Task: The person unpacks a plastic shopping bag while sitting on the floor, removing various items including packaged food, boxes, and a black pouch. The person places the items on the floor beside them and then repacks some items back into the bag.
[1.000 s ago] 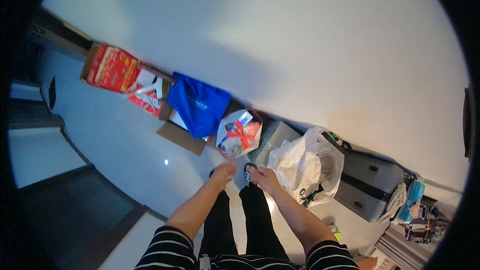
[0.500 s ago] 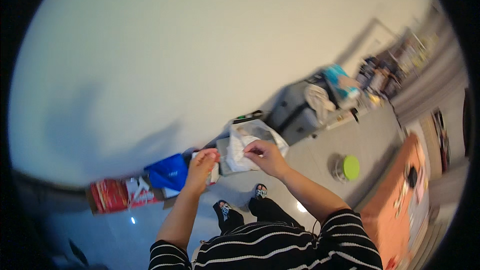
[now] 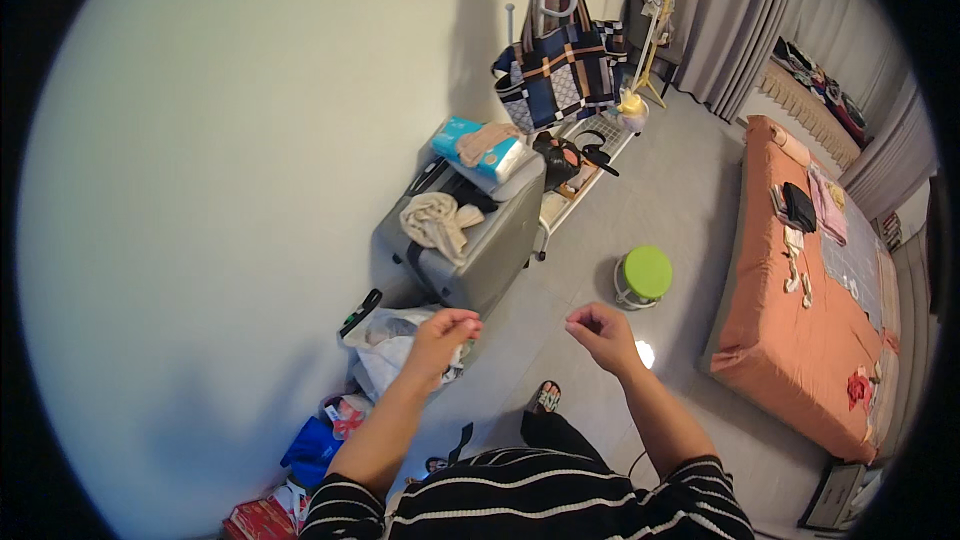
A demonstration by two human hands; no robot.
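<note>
Both hands are raised at waist height, apart, over the floor. My left hand (image 3: 443, 342) is in front of a white plastic bag (image 3: 383, 365), its thumb and fingers drawn together in a pinch. My right hand (image 3: 604, 337) also has its fingertips pressed together, just below a round stool with a green seat (image 3: 647, 273) in the picture. If anything is between the fingers of either hand, it is too small to make out. A grey suitcase (image 3: 490, 265) with a beige cloth (image 3: 435, 225) and a blue-and-white soft pack (image 3: 462, 143) on top stands ahead.
A wheeled white rack (image 3: 575, 195) with a plaid bag (image 3: 565, 75) hanging above it stands beyond the suitcase. To the right is a bed with an orange cover (image 3: 765, 340) and several small clothes. Blue (image 3: 312, 452) and red bags (image 3: 262, 520) sit along the left wall.
My view and body have turned right, bringing the rack and the whole bed into sight. My hands have moved farther apart, both with fingertips together.
</note>
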